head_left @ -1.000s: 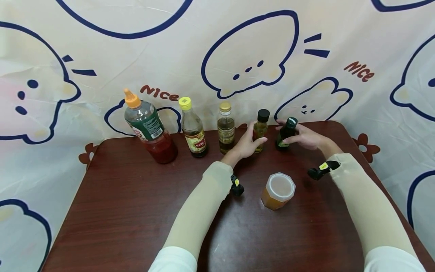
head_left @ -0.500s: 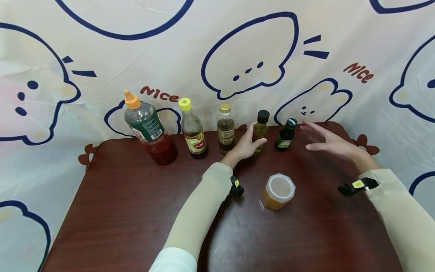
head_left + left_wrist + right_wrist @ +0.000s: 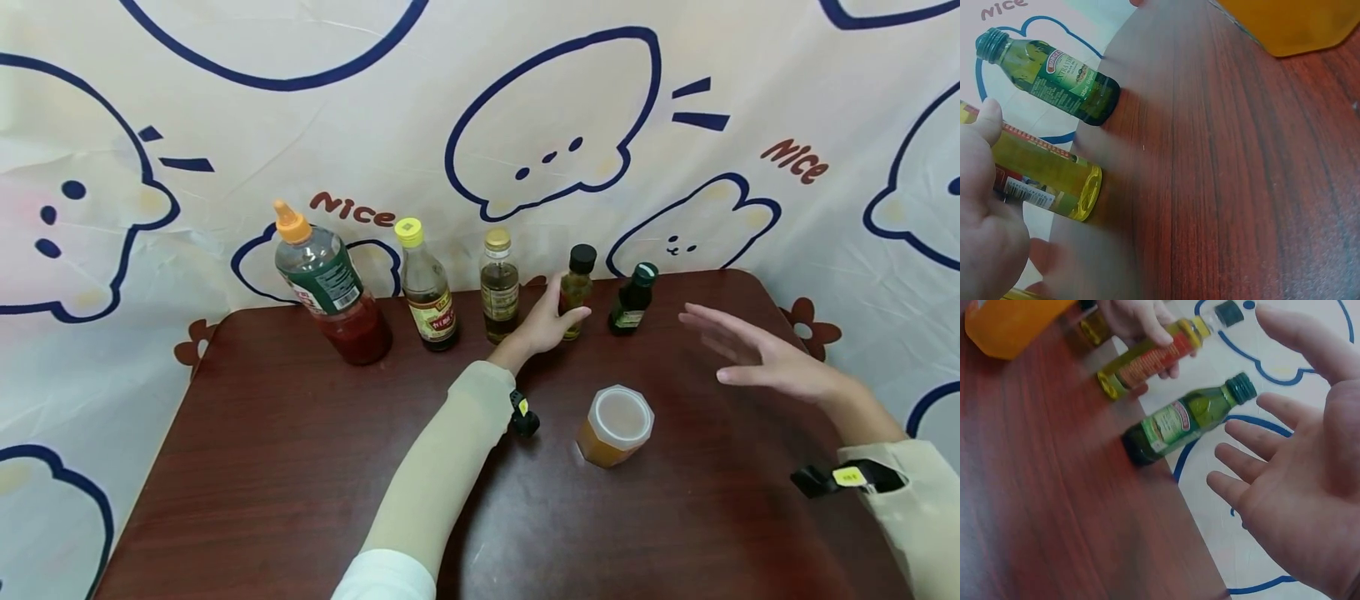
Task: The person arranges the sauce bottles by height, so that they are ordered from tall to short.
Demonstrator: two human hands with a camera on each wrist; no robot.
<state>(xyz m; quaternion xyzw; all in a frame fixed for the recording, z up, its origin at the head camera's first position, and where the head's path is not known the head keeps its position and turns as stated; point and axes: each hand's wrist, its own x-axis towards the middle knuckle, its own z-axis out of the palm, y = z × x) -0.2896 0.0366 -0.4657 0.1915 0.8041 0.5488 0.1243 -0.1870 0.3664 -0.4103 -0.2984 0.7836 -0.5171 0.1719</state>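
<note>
My left hand (image 3: 542,321) is round a small bottle of yellow oil (image 3: 576,292) with a black cap. In the right wrist view its thumb lies on the red label and fingertips show past the far side. The bottle stands upright at the back of the table. To its right is a dark green olive oil bottle (image 3: 632,302), its label (image 3: 1072,75) readable in the left wrist view. My right hand (image 3: 772,358) hovers apart from that bottle, to its right, fingers extended and holding nothing; the right wrist view shows its bare palm (image 3: 1310,481).
Left along the back edge stand a bottle with a gold cap (image 3: 499,292), a yellow-capped sauce bottle (image 3: 431,308) and a large red sauce squeeze bottle (image 3: 330,292). A lidded jar with amber contents (image 3: 603,446) sits nearer the front. A patterned cloth (image 3: 360,142) hangs behind the table.
My right hand has let go of the green olive oil bottle and drawn away to the right and towards me. The left hand has stayed on the yellow oil bottle.
</note>
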